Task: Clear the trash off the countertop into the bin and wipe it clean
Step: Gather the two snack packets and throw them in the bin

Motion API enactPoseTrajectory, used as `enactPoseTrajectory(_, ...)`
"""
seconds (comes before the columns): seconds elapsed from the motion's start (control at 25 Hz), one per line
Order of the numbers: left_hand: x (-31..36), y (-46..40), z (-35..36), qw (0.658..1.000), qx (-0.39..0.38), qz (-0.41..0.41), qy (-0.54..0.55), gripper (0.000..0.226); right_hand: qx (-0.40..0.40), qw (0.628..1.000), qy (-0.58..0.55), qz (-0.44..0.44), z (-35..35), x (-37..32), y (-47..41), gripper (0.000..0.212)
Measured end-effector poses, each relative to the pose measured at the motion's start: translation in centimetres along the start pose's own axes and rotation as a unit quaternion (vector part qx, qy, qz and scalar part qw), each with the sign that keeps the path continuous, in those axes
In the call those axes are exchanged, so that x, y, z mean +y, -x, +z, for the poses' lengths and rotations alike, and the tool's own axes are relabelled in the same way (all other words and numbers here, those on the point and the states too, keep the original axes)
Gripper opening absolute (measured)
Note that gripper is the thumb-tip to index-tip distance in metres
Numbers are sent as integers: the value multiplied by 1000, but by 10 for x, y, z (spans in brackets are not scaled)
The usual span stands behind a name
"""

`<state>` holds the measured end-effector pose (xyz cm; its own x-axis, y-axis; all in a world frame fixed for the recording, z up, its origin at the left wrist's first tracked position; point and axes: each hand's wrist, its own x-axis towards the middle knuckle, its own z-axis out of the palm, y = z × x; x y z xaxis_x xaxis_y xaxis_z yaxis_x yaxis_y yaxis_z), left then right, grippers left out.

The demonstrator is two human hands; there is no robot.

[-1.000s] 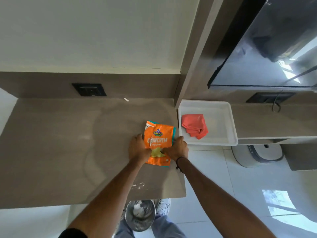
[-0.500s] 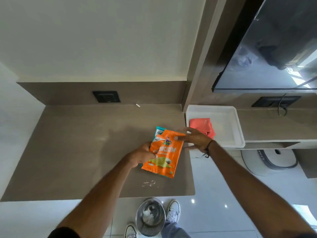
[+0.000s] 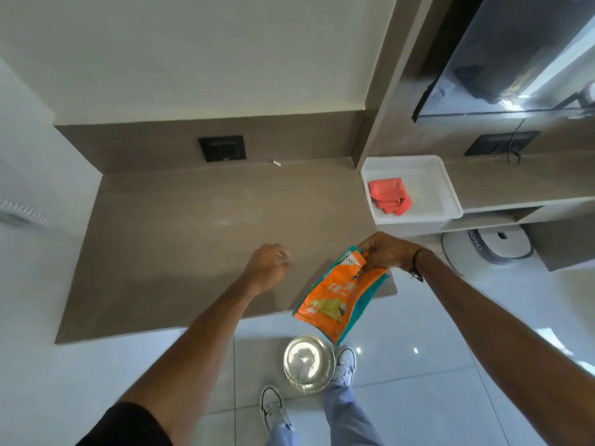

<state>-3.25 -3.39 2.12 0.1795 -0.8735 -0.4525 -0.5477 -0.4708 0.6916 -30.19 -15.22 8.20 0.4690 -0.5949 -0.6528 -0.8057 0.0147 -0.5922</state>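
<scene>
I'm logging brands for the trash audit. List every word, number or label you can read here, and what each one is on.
"10": white corner patch of the orange snack packet, near where the right hand pinches it.
Large white brand lettering on the packet: creased and blurred, not readable.
"OYO"-like letters: rim of the round white robot vacuum, partly cut off, uncertain.
Wall socket plate: small mark, too small to read.
Nothing else legible.

Cream wall (image 3: 225, 53) above a brown backsplash (image 3: 289, 140) with a black socket (image 3: 222, 148); glossy white tiled floor (image 3: 434, 365) reflects light.
</scene>
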Motion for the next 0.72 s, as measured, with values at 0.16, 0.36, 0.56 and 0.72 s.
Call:
enactPoseTrajectory(0.16, -71, 8, 27, 965, 52, -30, -257, 74, 46, 997, 3, 57, 74, 31, 22, 25)
enactPoseTrajectory(0.36, -104, 6, 54, 940, 144, 24, -307, 70, 153, 981, -1, 117, 187, 90, 18, 19)
enactPoseTrajectory(0.56, -122, -9, 72, 913, 244, 31, -326, 63, 183, 958, -60, 214, 268, 144, -35, 22)
enactPoseTrajectory(0.72, -132, -15, 77, 891, 290, 39, -348, 62, 186, 942, -75, 267, 307, 170, -84, 30)
